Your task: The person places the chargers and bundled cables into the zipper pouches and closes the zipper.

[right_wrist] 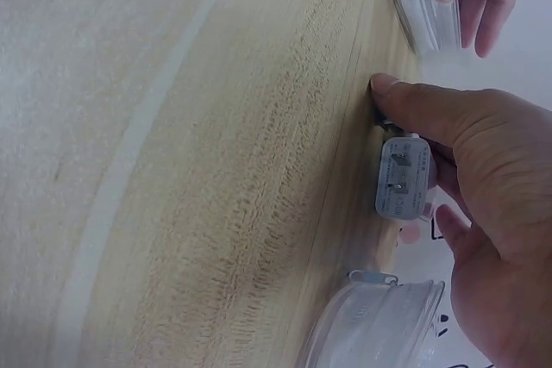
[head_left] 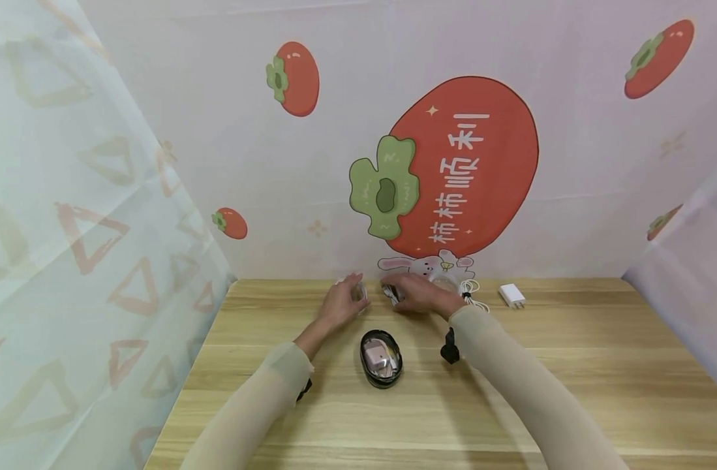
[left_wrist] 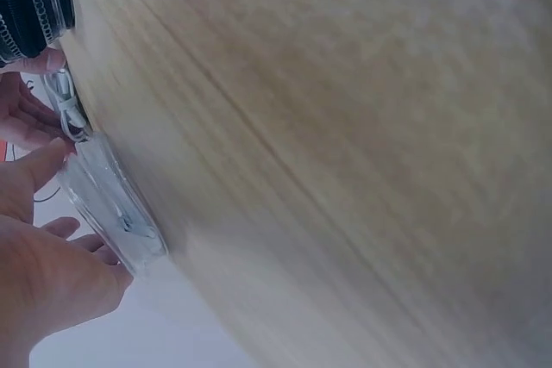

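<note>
My left hand [head_left: 342,301] has its thumb and fingers around a clear plastic case [left_wrist: 112,204] at the back of the table. Beside it, my right hand [head_left: 415,292] grips a bundled white charging cable [left_wrist: 65,96]. A pale plug charger [right_wrist: 404,178], prongs facing the right wrist camera, sits under that hand; whether the fingers hold it too is unclear. In front of both hands stands an oval black-rimmed case [head_left: 381,359] with a see-through lid, a pink charger and cable inside it. The palm hides part of the cable in the head view.
Just behind the right wrist is another clear rounded case [right_wrist: 371,325] with a zipper pull. Further right lie a tied white cable [head_left: 468,292] and a white plug charger [head_left: 512,296]. A printed cloth wall [head_left: 335,163] rises along the table's back edge.
</note>
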A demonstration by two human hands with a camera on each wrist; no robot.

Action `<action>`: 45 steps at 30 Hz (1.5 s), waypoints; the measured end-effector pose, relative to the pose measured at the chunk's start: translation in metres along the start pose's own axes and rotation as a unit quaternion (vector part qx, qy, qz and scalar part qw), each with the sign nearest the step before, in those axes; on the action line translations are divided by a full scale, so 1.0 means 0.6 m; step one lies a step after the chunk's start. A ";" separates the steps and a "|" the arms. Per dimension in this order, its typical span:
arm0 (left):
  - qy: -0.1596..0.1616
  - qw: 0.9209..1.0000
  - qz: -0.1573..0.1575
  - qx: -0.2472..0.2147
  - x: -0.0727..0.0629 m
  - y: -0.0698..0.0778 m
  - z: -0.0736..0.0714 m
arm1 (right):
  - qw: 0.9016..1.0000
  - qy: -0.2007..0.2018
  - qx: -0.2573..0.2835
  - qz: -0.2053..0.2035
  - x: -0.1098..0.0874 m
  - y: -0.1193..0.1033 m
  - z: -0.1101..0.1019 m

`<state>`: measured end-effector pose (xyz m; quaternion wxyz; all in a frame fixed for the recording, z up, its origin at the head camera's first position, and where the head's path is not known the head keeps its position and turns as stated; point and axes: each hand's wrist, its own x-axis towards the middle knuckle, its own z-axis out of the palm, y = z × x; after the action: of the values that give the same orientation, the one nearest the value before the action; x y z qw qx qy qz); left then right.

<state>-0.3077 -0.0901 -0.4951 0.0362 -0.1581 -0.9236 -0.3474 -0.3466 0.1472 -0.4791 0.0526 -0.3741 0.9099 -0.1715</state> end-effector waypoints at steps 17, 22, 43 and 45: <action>-0.008 0.999 0.005 -0.048 0.000 -0.022 0.002 | 0.999 0.048 -0.019 0.010 0.000 0.003 0.014; -0.023 0.997 -0.007 -0.068 0.000 -0.021 -0.001 | 0.998 0.059 -0.016 0.001 -0.005 0.001 0.013; -0.032 0.986 -0.030 -0.162 -0.006 -0.028 -0.006 | 0.996 0.081 0.027 0.022 -0.006 -0.005 0.005; -0.031 0.985 -0.032 -0.166 -0.005 -0.030 -0.006 | 0.995 0.089 0.032 0.005 0.001 0.004 0.012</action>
<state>-0.3107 -0.1059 -0.5041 -0.0303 -0.1425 -0.8583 -0.4920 -0.3469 0.1463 -0.4868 -0.0156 -0.3508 0.9068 -0.2333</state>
